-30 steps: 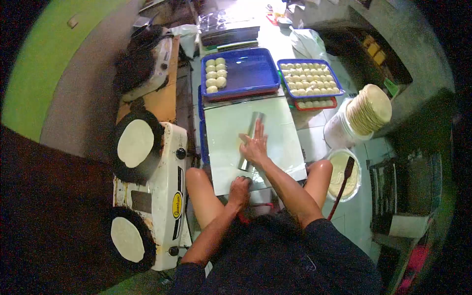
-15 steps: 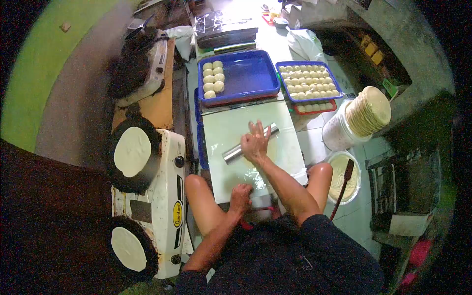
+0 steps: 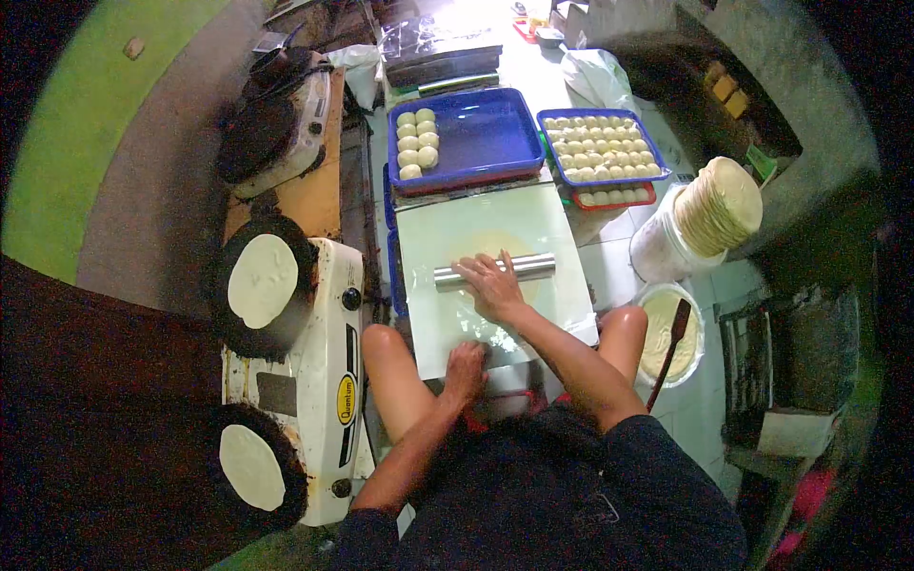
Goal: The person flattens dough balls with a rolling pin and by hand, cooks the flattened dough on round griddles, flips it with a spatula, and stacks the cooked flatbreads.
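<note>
A metal rolling pin [image 3: 535,265] lies across the pale smooth board [image 3: 428,228]. Over its middle is my right hand [image 3: 490,288], fingers bent across the top. A thin, pale yellowish sheet of dough [image 3: 492,244] shows faintly on both sides of the pin, partly covered by it and the hand. My left hand [image 3: 466,372] rests at the board's near edge with its fingers curled in; what they close on, if anything, is hidden.
Dough balls [image 3: 427,138] sit in a blue tray [image 3: 490,138] beyond the board; another tray [image 3: 569,178] holds many more. On the left, flatbreads [image 3: 263,282] lie on a stove's [image 3: 333,285] dark pans. At right are stacked flatbreads [image 3: 728,209] and a tub [image 3: 696,366].
The rolling pin has turned from a slant to nearly level across the board, my right hand moving with it and its fingers coming down over it. My left hand stays at the near edge.
</note>
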`<state>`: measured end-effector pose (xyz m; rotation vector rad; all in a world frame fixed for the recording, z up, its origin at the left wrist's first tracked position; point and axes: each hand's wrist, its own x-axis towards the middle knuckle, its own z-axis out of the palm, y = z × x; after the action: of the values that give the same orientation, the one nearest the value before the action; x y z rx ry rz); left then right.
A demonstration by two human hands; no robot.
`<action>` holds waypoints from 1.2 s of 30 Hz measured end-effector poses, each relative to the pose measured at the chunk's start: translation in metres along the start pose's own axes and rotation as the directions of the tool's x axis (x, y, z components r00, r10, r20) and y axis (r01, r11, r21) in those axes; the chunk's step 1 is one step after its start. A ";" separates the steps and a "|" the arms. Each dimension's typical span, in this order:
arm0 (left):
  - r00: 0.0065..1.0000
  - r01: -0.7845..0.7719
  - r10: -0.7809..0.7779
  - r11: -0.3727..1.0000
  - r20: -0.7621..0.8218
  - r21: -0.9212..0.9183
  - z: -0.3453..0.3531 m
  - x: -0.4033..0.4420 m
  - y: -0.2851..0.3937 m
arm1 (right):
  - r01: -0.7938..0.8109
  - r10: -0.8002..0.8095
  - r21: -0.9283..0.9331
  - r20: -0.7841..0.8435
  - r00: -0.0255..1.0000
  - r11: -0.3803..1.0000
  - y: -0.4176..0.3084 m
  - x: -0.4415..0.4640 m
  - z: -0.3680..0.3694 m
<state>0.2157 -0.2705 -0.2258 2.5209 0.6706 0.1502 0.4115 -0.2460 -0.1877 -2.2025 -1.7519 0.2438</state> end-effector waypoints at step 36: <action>0.997 -0.036 0.008 0.926 0.074 0.376 0.005 0.180 0.019 | -0.884 0.833 0.145 -0.430 0.347 0.443 0.235 -0.350 -0.040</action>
<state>0.3812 -0.1984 -0.2250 2.8868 0.6975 -0.0697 0.5574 -0.6383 -0.2531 -2.7692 -0.1883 -0.1601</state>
